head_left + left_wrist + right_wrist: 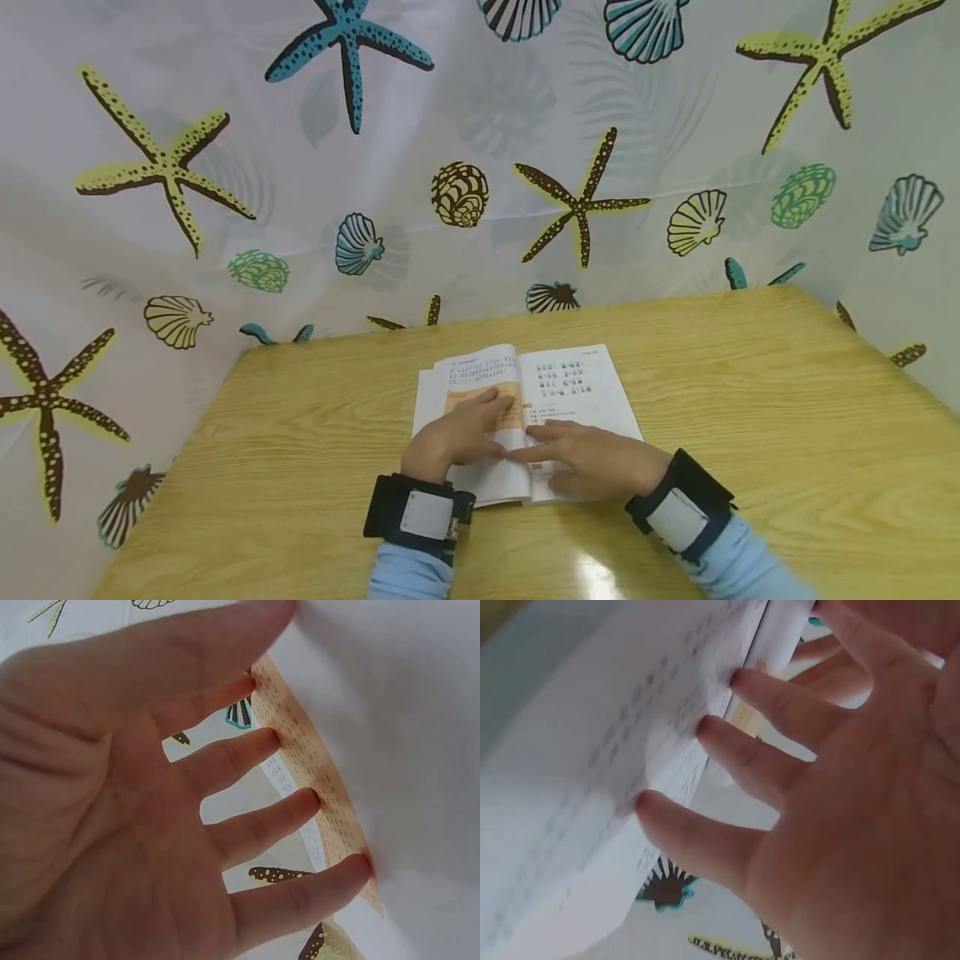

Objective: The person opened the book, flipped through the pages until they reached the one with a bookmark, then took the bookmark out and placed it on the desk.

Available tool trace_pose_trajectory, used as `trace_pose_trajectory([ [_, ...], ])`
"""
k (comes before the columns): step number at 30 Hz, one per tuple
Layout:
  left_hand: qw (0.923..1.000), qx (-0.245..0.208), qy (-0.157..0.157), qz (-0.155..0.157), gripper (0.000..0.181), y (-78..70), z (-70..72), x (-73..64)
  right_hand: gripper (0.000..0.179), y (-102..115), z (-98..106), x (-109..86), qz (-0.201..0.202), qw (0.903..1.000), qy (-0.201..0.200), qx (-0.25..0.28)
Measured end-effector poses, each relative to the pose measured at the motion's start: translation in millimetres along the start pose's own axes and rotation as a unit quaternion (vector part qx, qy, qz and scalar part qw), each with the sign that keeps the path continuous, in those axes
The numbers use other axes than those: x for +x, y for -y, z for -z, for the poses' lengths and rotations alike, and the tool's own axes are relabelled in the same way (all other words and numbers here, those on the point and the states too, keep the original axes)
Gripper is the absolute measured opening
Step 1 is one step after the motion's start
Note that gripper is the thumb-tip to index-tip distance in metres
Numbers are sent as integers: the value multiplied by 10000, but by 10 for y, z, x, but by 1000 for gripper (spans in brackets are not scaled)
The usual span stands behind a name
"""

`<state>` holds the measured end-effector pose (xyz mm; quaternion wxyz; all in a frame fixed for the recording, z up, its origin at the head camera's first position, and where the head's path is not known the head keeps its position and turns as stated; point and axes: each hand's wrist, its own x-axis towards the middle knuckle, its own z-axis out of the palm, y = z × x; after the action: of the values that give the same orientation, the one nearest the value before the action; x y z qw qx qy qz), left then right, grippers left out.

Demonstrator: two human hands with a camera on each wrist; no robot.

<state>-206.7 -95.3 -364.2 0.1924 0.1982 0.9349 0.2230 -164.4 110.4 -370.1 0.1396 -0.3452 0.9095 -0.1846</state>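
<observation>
Nearest, L hand [459,433] & R hand [603,458]: fingers spread wide, gripping nothing, tips on the book [534,385]. It lies open on the tabletop [750,375], so opening looks done; L page [491,485] bows nr spine, prob. not yet flat. Hands hide some txt; print too small, pressure can't tell. Behind, patterned cloth [450,108], cut off at edges.

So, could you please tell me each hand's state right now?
Left hand: open, touching the left page of the open white paper book.
Right hand: open, touching its printed right page.
</observation>
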Motion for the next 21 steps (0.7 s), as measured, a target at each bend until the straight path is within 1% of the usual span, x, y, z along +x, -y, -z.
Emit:
trace_pose_trajectory([
  [3,10000,-26,-29,65,69,-1,-2,6,49,-69,65,-48,-408,9991,22,64],
  [6,9999,-74,-64,76,69,-11,-5,2,48,-190,128,-113,-854,9963,3,-40],
  [10,9999,-137,-43,84,70,-10,-15,-9,51,-369,190,-185,-1433,9896,23,-130],
  [13,9998,-161,-4,96,71,-6,-18,-13,55,-458,217,-216,-1730,9849,60,-19],
  [15,9998,-171,8,108,71,-4,-16,-15,56,-488,226,-220,-1833,9830,73,73],
  [21,9998,-129,13,117,71,2,4,-1,56,-499,250,-201,-1775,9841,61,-44],
])
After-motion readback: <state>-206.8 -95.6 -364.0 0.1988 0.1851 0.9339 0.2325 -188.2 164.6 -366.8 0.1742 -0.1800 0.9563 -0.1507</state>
